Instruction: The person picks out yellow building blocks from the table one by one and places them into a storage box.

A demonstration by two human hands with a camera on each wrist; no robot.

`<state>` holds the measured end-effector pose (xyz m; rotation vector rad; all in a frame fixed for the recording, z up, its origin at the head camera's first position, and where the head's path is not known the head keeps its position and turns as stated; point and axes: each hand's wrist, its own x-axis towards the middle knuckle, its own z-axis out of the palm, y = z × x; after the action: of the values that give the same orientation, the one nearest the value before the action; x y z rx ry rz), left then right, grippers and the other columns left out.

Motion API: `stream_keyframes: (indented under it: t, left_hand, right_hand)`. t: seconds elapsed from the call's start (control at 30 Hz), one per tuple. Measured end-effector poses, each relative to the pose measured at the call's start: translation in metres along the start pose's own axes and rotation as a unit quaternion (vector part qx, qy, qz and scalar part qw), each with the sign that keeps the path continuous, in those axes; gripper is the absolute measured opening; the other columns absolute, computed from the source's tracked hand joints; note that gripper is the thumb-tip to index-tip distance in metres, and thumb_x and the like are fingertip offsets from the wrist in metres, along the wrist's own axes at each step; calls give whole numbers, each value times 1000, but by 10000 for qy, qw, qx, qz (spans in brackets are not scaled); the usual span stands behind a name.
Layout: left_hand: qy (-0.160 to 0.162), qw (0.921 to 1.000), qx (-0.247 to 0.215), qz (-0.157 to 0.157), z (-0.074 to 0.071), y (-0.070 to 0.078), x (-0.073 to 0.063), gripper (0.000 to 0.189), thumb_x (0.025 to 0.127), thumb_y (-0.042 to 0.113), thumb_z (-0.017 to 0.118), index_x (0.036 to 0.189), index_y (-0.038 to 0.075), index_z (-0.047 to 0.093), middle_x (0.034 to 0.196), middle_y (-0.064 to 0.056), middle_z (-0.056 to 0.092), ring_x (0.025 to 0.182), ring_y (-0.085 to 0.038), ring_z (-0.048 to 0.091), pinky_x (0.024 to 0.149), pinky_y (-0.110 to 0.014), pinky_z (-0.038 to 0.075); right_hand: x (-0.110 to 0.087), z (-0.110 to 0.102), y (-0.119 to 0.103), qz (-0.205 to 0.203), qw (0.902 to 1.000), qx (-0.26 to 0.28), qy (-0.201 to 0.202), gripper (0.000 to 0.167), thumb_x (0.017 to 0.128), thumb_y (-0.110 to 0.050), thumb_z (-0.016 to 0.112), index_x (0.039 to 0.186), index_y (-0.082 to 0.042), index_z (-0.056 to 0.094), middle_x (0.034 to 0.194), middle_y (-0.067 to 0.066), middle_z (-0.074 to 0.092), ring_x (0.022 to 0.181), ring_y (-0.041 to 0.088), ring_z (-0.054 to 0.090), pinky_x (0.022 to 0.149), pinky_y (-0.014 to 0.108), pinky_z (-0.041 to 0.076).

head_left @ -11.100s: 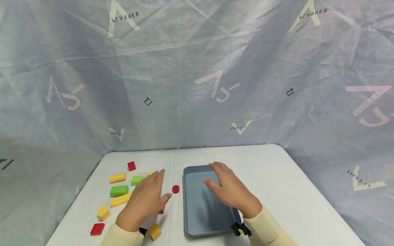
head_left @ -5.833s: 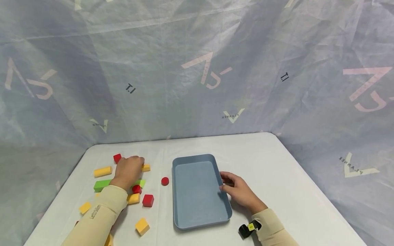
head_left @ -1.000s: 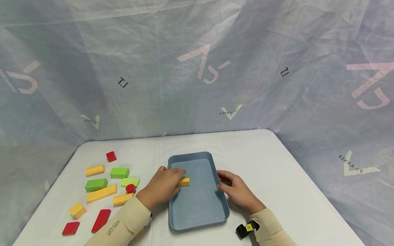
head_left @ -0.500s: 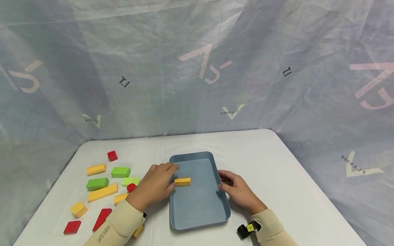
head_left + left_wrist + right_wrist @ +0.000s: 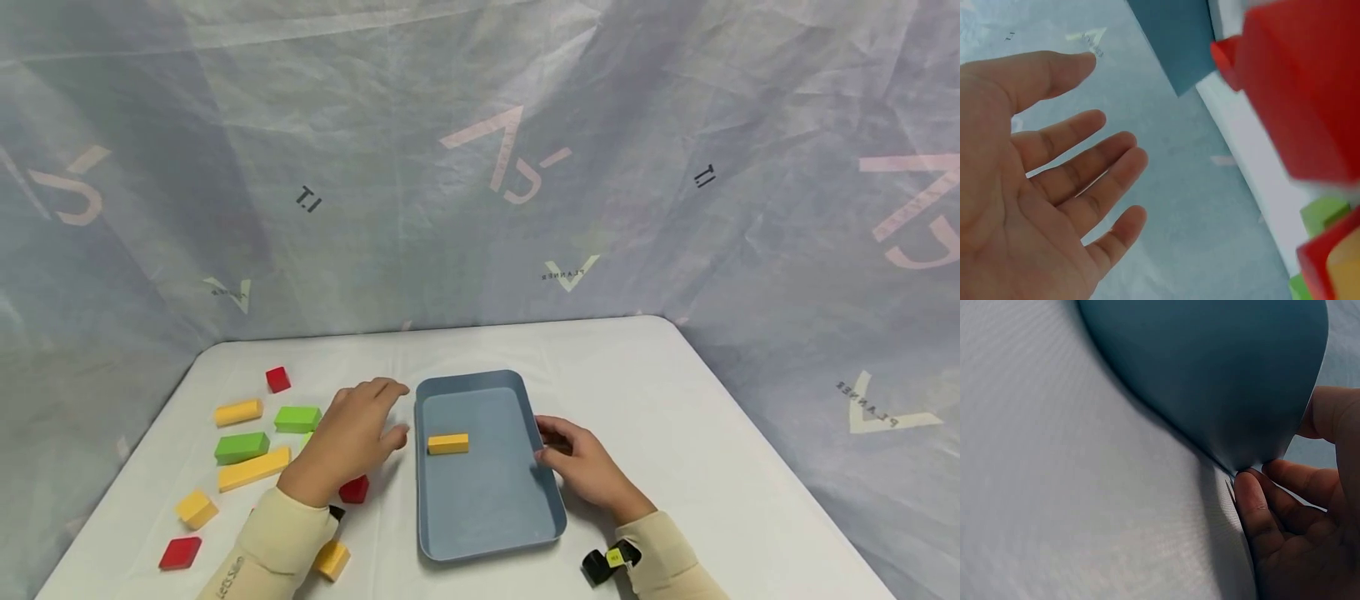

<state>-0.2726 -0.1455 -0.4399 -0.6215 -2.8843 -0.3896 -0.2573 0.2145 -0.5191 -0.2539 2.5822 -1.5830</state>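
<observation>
A blue-grey tray point(image 5: 491, 508) lies on the white table with one yellow block point(image 5: 448, 444) inside, near its left wall. My right hand point(image 5: 588, 468) grips the tray's right rim, thumb over the edge and fingers against the outer wall; the right wrist view shows the fingertips point(image 5: 1250, 490) at the tray's side. My left hand point(image 5: 348, 437) hovers left of the tray, holding nothing, and the left wrist view shows its palm and spread fingers point(image 5: 1104, 187). Beneath that hand sits a red cube point(image 5: 354, 489), partly covered.
Left on the table are green blocks point(image 5: 297, 419), a long yellow block point(image 5: 254, 469), a yellow cylinder point(image 5: 238, 412), yellow cubes point(image 5: 197, 509), a flat red block point(image 5: 180, 553) and a far red cube point(image 5: 278, 380). My left arm hides others. A grey sheet point(image 5: 480, 208) hangs behind.
My left hand has let go of the yellow block in the tray and moved out to the left. The small red disc seen earlier left of the tray no longer shows. My right hand stays on the rim.
</observation>
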Motion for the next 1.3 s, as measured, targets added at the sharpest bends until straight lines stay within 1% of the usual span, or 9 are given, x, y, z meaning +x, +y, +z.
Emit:
stream_keyframes:
  t: [0.13, 0.3, 0.47, 0.6, 0.73, 0.93, 1.03, 1.17, 1.3]
  left_hand:
    - [4, 9997, -48, -248, -9, -5, -1, 55, 92, 32, 78, 140, 12, 60, 142, -10, 60, 132, -32, 56, 113, -57, 40]
    - [175, 9987, 65, -483, -16, -18, -3, 57, 91, 30, 80, 140, 10, 59, 142, -14, 60, 130, -36, 57, 110, -60, 41]
    - [464, 9976, 125, -489, -20, -34, -3, 55, 89, 26, 82, 136, 6, 62, 137, -17, 63, 125, -39, 59, 103, -61, 44]
    - [578, 9969, 48, -534, -24, -45, -4, 52, 89, 24, 81, 134, 4, 62, 137, -19, 61, 125, -41, 58, 103, -63, 44]
    - [621, 9953, -55, -737, -29, -55, -8, 50, 91, 24, 78, 134, 4, 62, 140, -19, 58, 128, -42, 55, 105, -65, 42]
    - [678, 9936, -77, -899, -33, -70, -15, 47, 93, 23, 75, 132, 2, 62, 139, -21, 57, 127, -44, 54, 103, -66, 40]
    - [611, 9925, -3, -1062, -33, -78, -18, 46, 93, 24, 75, 132, 1, 62, 140, -23, 56, 127, -47, 52, 104, -68, 39]
    - [527, 9905, 56, -1267, -31, -87, -21, 48, 93, 24, 75, 133, 1, 62, 141, -26, 54, 129, -50, 49, 105, -71, 37]
    - [676, 9897, 163, -1249, -32, -93, -24, 47, 92, 22, 76, 131, -1, 63, 139, -27, 56, 128, -51, 48, 104, -72, 37]
  right_hand:
    - [-1, -1, 2, -1, 10000, 50, 12, 55, 93, -16, 72, 146, -13, 58, 135, 6, 67, 121, 21, 65, 99, 31, 53]
    - [-2, -3, 3, -4, 10000, 12, -2, 55, 94, -16, 71, 146, -12, 57, 135, 7, 66, 122, 21, 65, 99, 32, 53]
    - [-2, -4, 3, 22, 10000, -45, 38, 54, 95, -16, 70, 147, -13, 56, 135, 5, 66, 122, 20, 65, 100, 31, 53]
    - [-2, -4, 4, -23, 10000, -44, 48, 55, 95, -17, 70, 148, -12, 55, 136, 6, 66, 122, 21, 65, 100, 32, 54]
    - [-2, -4, 5, -2, 10000, -73, -4, 56, 95, -17, 70, 148, -11, 55, 136, 7, 66, 122, 21, 65, 100, 31, 53]
    - [1, -4, 4, -50, 10000, -13, -47, 55, 95, -17, 70, 148, -12, 55, 135, 6, 66, 121, 21, 65, 98, 28, 53]
    - [1, -4, 3, -104, 9999, -4, -98, 56, 95, -17, 70, 148, -11, 54, 136, 8, 66, 122, 22, 65, 98, 28, 53]
    - [1, -2, 2, -67, 9998, 42, -163, 56, 95, -17, 71, 148, -11, 54, 136, 9, 66, 122, 24, 65, 97, 27, 53]
    - [1, -2, 2, -82, 9998, 74, -156, 55, 95, -16, 71, 148, -10, 54, 137, 10, 65, 123, 24, 64, 98, 28, 53]
